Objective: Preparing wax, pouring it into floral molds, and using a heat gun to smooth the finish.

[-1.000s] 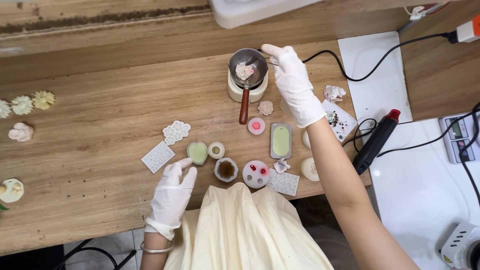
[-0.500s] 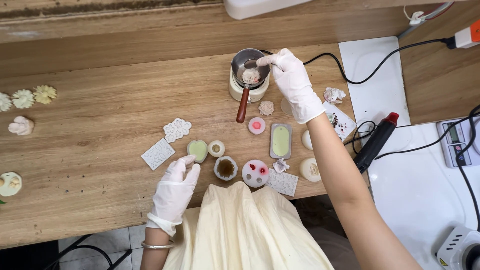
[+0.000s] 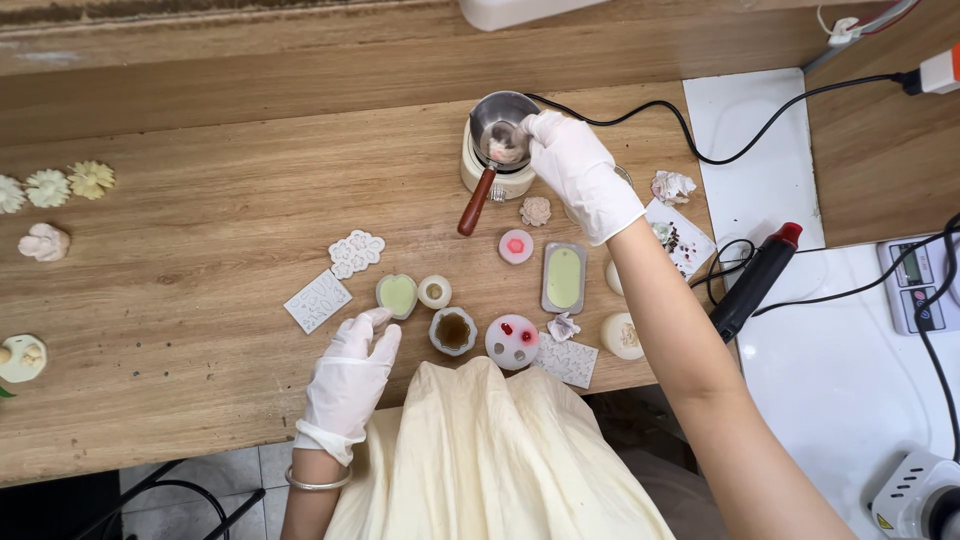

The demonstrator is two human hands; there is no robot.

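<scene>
1. A person in white gloves works at a long wooden counter [image 3: 200,250], seen from a head-worn camera looking straight down.
2. The right hand [image 3: 580,175] reaches over a small metal melting pot with a brown wooden handle [image 3: 497,140], which sits on a cream-coloured round base at the far middle of the counter. Its fingers [image 3: 530,130] are bunched at the pot's rim over a pale lump inside; whether they pinch anything cannot be told.
3. The left hand [image 3: 350,380] lies flat near the counter's front edge, fingers spread and holding nothing, its fingertips just beside a heart-shaped mould filled with pale green wax [image 3: 397,295].
4. Small moulds lie between the two hands: a round white cup mould [image 3: 434,291], a clear round mould of dark amber liquid [image 3: 453,331], a round white mould with red spots [image 3: 512,341], a small pink round mould [image 3: 516,246] and a grey rectangular mould with a green oval filling [image 3: 563,278].
5. Two white textured silicone mats [image 3: 318,300] sit to the left of the heart mould, one rectangular and one flower-patterned.
6. A black heat tool with a red tip [image 3: 752,280] rests at the counter's right edge, its cable trailing across a white surface.
7. Pale wax flowers [image 3: 50,187] line the far left of the counter.
</scene>
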